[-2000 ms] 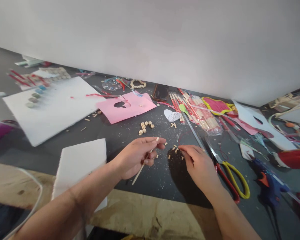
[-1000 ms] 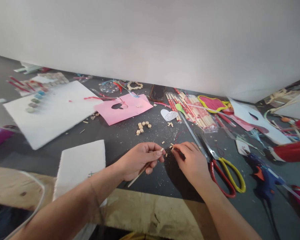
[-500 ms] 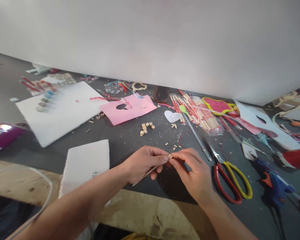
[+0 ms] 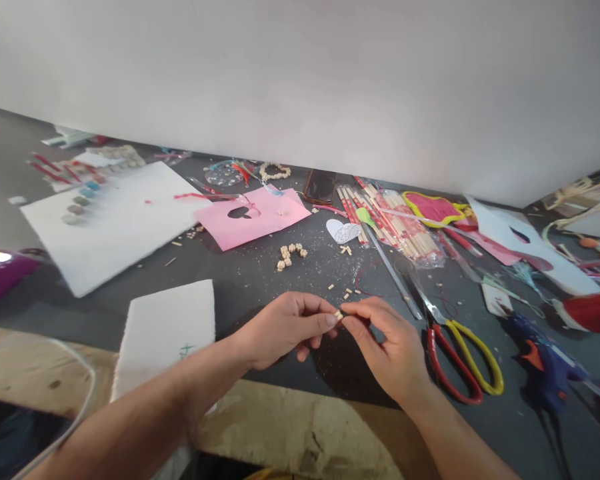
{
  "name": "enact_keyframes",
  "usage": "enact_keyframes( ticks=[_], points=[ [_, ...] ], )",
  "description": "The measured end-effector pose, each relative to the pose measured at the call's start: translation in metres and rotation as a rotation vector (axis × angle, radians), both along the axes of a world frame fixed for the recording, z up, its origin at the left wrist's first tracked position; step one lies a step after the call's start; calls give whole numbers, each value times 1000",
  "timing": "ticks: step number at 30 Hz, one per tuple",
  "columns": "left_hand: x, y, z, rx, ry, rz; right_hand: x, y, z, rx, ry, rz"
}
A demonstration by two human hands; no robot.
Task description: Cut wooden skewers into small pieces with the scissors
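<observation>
- The left hand (image 4: 280, 333) is pinching a small pale piece (image 4: 339, 315) between thumb and forefinger, its other fingers curling loosely below.
- The right hand (image 4: 387, 343) is meeting it there, thumb and forefinger nearly closed and gripping the same piece; the fingertips are partly hiding it.
- That piece is sitting between both hands, above the near part of the dark desk (image 4: 250, 280).
- Loose cut bits (image 4: 347, 293) are lying just beyond the fingertips.
- A bead cluster (image 4: 285, 255) is resting farther back, towards the left.
- Scissors (image 4: 435, 312) with red and yellow handles are lying just right of the right hand.
- A blue glue gun (image 4: 547, 363) is resting farther right.
</observation>
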State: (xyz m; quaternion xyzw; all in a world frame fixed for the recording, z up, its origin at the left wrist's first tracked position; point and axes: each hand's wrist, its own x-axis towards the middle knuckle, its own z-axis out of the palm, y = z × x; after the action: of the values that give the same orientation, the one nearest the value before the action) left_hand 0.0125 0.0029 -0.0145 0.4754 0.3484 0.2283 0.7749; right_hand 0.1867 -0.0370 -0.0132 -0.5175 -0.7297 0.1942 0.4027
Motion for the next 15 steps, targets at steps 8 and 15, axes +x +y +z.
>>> enact_keyframes(
  ticks=[8,15],
  points=[
    [-1,0,5,70,117,-43,-1,-1,1,-195,74,24],
    [-2,0,9,104,154,-50,2,-1,6,-369,142,8]
  ],
)
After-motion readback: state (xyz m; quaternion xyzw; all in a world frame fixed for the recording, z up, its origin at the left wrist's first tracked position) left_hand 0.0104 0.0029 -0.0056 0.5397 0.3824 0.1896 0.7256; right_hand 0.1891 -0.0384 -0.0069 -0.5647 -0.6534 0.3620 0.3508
